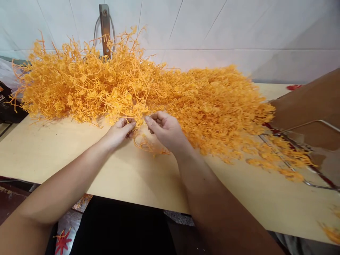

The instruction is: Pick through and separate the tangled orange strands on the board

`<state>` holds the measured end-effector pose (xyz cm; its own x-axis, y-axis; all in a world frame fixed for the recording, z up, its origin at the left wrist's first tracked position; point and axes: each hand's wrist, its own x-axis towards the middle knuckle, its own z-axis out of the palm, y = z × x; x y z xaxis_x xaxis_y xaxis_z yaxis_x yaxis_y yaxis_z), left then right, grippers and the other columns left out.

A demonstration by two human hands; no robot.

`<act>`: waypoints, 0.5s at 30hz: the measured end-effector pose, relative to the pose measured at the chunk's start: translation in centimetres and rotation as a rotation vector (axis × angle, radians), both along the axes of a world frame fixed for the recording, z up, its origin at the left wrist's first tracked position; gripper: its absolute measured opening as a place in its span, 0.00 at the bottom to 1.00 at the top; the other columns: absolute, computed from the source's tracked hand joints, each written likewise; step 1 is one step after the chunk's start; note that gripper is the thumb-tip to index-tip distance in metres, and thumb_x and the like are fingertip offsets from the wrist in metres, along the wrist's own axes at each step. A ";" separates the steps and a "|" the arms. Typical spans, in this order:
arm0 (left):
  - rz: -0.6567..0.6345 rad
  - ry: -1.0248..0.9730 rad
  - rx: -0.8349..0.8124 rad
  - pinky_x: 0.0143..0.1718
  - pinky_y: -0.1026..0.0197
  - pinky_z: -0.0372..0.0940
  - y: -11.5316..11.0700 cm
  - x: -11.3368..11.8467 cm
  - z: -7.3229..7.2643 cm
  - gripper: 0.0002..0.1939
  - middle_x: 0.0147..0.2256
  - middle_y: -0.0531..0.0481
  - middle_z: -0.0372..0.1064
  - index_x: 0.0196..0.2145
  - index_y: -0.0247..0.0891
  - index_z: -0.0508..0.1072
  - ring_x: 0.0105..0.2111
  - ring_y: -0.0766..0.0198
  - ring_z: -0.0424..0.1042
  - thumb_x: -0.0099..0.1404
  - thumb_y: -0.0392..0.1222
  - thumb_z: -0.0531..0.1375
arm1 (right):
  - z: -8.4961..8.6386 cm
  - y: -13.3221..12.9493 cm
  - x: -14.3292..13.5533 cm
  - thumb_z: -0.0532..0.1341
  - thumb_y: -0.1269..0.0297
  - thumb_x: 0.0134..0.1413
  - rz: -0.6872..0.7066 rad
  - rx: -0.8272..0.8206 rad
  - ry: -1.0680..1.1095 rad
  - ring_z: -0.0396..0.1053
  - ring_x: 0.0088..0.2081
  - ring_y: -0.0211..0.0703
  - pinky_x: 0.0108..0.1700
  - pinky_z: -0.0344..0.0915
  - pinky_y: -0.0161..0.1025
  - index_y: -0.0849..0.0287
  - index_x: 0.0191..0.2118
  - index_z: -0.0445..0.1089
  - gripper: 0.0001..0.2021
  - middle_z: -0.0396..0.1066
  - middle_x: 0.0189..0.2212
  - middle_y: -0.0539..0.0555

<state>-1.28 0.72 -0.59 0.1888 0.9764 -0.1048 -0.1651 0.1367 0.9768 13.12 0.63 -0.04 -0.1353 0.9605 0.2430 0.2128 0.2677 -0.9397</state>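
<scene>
The flower sprigs [79, 88] run bright yellow-orange, their thin stems the same hue, with deeper orange in the shaded gaps. Beneath them, the tabletop [66, 152] is pale cream. The wall [199, 28] is whitish, crossed by thin dark lines. A star-shaped cutout [63, 242] is red, the cardboard [310, 102] brown, the wire frame [324, 122] silvery, the person's clothing [119, 226] solid black.

A single camera, worn on the person's head, looks forward and steeply down across the table [127, 173]. It sits above the dark-clothed lap [122, 226] at the bottom centre, near enough that the forearms [71, 173] fill both lower corners. The left hand [120, 131] and right hand [167, 131] fall around mid-frame; the tiled wall [191, 24], farthest off, spans the top, its joints converging downward.
</scene>
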 end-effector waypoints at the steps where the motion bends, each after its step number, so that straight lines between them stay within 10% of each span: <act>1: -0.038 0.010 0.015 0.19 0.70 0.50 -0.1 0.1 0.0 0.08 0.16 0.60 0.55 0.24 0.34 0.59 0.15 0.78 0.55 0.59 0.34 0.56 | -0.1 0.1 0.0 0.59 0.55 0.48 -0.003 -0.025 0.028 0.55 0.21 0.30 0.24 0.55 0.32 0.60 0.24 0.60 0.13 0.57 0.18 0.46; 7: -0.261 0.041 0.042 0.16 0.69 0.40 -0.6 0.3 -0.8 0.09 0.14 0.61 0.48 0.24 0.34 0.60 0.12 0.78 0.46 0.61 0.38 0.55 | -0.9 0.2 -0.8 0.63 0.53 0.41 0.115 -0.152 0.045 0.58 0.24 0.32 0.27 0.57 0.34 0.61 0.25 0.61 0.16 0.59 0.21 0.47; 15: -0.253 0.010 -0.001 0.17 0.70 0.43 -0.9 0.5 -0.7 0.06 0.17 0.59 0.50 0.29 0.34 0.63 0.14 0.78 0.48 0.60 0.39 0.55 | -0.5 0.2 -0.6 0.63 0.55 0.42 0.119 -0.191 0.188 0.59 0.26 0.31 0.29 0.59 0.33 0.60 0.27 0.60 0.15 0.60 0.23 0.47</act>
<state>-0.79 -0.13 -1.30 0.4262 0.8980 -0.1089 -0.1162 0.1738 0.9779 12.47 0.85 -0.51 -0.2191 0.9715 0.0903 0.0080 0.0943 -0.9955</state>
